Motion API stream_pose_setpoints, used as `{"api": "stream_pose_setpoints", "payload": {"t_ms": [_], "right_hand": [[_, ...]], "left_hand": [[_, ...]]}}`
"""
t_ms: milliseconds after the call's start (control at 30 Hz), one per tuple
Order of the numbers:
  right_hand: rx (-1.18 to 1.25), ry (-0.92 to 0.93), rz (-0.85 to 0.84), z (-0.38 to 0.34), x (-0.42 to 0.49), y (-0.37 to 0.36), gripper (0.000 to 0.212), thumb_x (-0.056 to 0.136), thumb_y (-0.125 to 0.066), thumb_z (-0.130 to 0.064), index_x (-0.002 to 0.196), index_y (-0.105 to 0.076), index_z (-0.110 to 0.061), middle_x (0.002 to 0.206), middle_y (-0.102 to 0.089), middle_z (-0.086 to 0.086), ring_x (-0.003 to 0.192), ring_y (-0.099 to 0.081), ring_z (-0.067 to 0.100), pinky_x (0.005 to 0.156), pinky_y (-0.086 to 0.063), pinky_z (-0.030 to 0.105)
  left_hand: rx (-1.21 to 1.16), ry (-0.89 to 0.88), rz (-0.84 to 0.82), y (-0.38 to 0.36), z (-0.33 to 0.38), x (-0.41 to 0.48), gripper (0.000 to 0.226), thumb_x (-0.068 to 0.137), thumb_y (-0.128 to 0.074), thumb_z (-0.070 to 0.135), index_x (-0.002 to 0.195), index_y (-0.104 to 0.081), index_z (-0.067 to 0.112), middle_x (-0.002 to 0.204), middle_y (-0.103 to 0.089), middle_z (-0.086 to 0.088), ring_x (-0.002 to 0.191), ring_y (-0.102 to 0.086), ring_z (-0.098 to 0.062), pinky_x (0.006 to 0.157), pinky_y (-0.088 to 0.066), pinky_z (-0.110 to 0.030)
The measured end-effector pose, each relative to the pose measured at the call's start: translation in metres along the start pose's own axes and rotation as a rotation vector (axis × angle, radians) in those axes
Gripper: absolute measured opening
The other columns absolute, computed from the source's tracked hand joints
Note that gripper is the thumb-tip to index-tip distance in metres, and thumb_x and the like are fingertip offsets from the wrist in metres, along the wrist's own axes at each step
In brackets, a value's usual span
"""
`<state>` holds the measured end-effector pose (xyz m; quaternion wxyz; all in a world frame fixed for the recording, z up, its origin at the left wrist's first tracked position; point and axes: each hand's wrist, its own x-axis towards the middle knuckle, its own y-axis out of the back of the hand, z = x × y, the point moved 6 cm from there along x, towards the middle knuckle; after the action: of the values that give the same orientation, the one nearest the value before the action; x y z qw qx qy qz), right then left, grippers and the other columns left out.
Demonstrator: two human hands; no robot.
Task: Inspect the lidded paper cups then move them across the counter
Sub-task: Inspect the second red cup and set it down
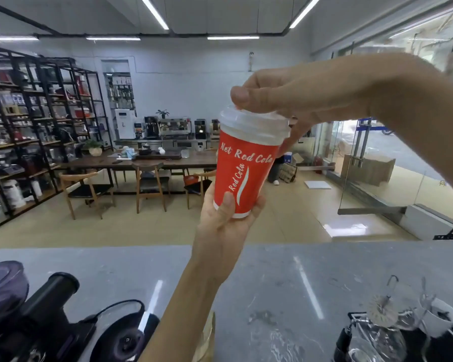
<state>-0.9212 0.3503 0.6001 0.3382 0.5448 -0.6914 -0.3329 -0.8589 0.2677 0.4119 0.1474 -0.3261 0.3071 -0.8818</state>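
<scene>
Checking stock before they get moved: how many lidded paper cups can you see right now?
1. The red paper cup with its clear plastic lid is held up above the grey marble counter, left hand at its base, right hand on the lid. Others may be outside the view.

Red paper cup (242,176) held up above the grey bench (285,278), left hand (226,218) gripping its base, right hand (285,92) resting on its clear lid (254,121), shelves (37,121) behind

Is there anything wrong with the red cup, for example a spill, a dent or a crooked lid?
Nothing stands out. The red cup is upright and undented, with no drips, held between the left hand and the right hand. The lid sits level.
</scene>
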Motion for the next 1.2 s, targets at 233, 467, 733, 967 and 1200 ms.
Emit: {"api": "stream_pose_setpoints", "payload": {"t_ms": [233, 467, 733, 967, 1200], "right_hand": [[0.045, -0.044, 0.087, 0.064, -0.047, -0.130, 0.056, 0.055, -0.069, -0.076, 0.100, -0.049, -0.048, 0.109, -0.051, -0.027, 0.089, -0.060, 0.003, 0.061, -0.050, 0.023], [0.358, -0.309, -0.056, 0.159, -0.131, -0.350, 0.069, 0.065, -0.086, -0.042, 0.121, -0.047, -0.045, 0.123, -0.051, -0.021, 0.110, -0.050, 0.001, 0.079, -0.040, 0.005], [0.340, -0.437, -0.090, 0.205, -0.176, -0.463, 0.089, 0.066, -0.089, -0.036, 0.142, -0.043, -0.032, 0.139, -0.042, -0.012, 0.128, -0.039, 0.007, 0.102, -0.028, 0.019], [0.272, -0.451, -0.081, 0.226, -0.160, -0.481, 0.082, 0.068, -0.088, -0.033, 0.140, -0.049, -0.023, 0.140, -0.041, -0.002, 0.130, -0.042, 0.025, 0.109, -0.035, 0.035], [0.222, -0.464, -0.098, 0.233, -0.162, -0.491, 0.085, 0.066, -0.088, -0.042, 0.139, -0.046, -0.031, 0.143, -0.033, -0.002, 0.131, -0.033, 0.024, 0.107, -0.030, 0.031]], "left_hand": [[0.530, 0.125, 0.136, 0.055, -0.069, -0.105, 0.084, 0.068, -0.089, 0.018, 0.137, -0.043, 0.031, 0.132, -0.061, -0.006, 0.119, -0.063, -0.021, 0.089, -0.056, -0.031], [0.982, 0.569, 0.406, 0.131, -0.159, -0.302, 0.056, 0.069, -0.087, 0.017, 0.117, -0.058, 0.019, 0.109, -0.060, 0.008, 0.097, -0.059, 0.003, 0.075, -0.045, -0.003], [1.077, 0.684, 0.310, 0.157, -0.198, -0.358, 0.040, 0.081, -0.066, 0.032, 0.121, -0.066, 0.031, 0.129, -0.066, -0.011, 0.121, -0.062, -0.028, 0.096, -0.052, -0.060], [0.828, 0.833, 0.419, 0.188, -0.223, -0.350, 0.045, 0.088, -0.067, 0.013, 0.129, -0.052, 0.024, 0.124, -0.061, 0.011, 0.116, -0.058, 0.008, 0.093, -0.050, -0.015], [0.743, 0.862, 0.387, 0.199, -0.229, -0.359, 0.053, 0.085, -0.071, 0.026, 0.131, -0.052, 0.041, 0.130, -0.059, 0.017, 0.119, -0.057, 0.006, 0.088, -0.051, -0.014]]}}
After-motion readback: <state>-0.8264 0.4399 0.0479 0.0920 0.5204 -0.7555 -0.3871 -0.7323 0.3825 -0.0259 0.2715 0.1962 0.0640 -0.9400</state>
